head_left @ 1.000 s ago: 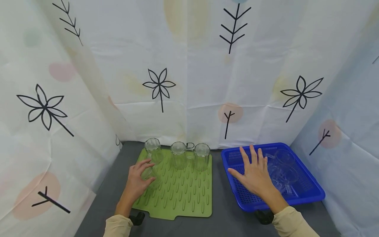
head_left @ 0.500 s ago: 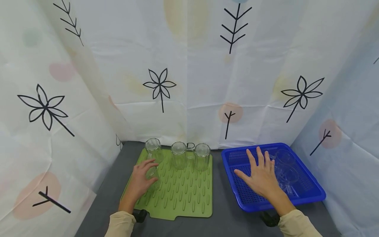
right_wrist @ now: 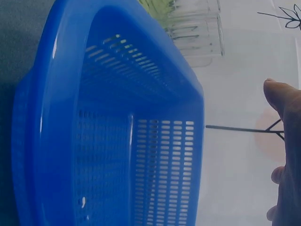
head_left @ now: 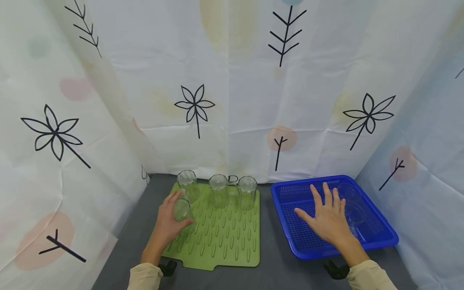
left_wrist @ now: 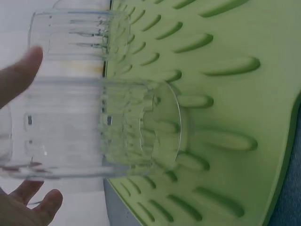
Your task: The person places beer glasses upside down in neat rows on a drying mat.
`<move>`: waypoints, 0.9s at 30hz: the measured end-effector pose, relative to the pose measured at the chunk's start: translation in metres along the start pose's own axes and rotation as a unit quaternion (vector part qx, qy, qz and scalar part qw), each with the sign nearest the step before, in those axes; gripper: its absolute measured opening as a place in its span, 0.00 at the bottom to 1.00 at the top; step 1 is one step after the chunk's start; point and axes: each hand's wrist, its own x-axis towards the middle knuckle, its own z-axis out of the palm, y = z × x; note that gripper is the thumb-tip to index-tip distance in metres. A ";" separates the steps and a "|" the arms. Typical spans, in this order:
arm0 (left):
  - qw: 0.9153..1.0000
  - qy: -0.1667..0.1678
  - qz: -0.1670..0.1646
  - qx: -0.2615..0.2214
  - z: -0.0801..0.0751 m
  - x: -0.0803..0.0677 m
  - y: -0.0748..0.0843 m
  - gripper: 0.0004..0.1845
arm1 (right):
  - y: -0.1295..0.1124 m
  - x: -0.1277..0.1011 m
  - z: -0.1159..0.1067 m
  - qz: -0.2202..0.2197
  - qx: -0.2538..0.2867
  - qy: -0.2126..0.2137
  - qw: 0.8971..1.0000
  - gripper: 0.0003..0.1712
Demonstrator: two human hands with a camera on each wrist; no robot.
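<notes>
My left hand (head_left: 169, 219) is spread around a clear glass mug (head_left: 182, 210) that stands on a green drying mat (head_left: 224, 237). In the left wrist view, thumb and fingers lie on either side of this mug (left_wrist: 103, 127), with gaps to the glass. Further back on the mat are several more glass mugs (head_left: 247, 193), which look bottom up. Over the blue basket (head_left: 301, 252) hovers my right hand (head_left: 328, 223), fingers straight and spread, holding nothing. Clear glassware (head_left: 355, 213) lies in the basket's right half, partly hidden by that hand.
Mat and basket sit side by side on a dark grey table (head_left: 270, 266), with a narrow strip between them. White patterned cloth (head_left: 232, 149) encloses the table at the back and both sides.
My right hand has shifted rightward over the basket, staying spread. My left hand has moved only slightly around the near mug, its fingers now further back. The mugs stay put.
</notes>
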 end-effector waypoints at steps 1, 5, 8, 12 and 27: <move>1.000 -0.002 -0.009 -0.004 -0.001 -0.001 -0.002 0.63 | 0.001 0.000 -0.001 0.002 0.002 -0.002 1.000 0.59; 0.999 -0.009 -0.027 -0.018 -0.004 -0.003 -0.010 0.70 | 0.006 0.000 -0.003 0.009 0.003 -0.006 1.000 0.60; 0.999 -0.018 -0.043 -0.026 -0.005 -0.005 -0.015 0.73 | 0.011 -0.001 -0.004 0.014 -0.002 -0.005 1.000 0.60; 0.996 -0.045 -0.079 -0.022 -0.003 -0.007 -0.023 0.75 | 0.018 -0.003 -0.006 0.017 -0.012 0.002 1.000 0.60; 0.979 -0.122 -0.162 0.013 0.009 -0.021 -0.056 0.72 | 0.043 0.002 -0.014 0.029 -0.020 0.002 0.999 0.61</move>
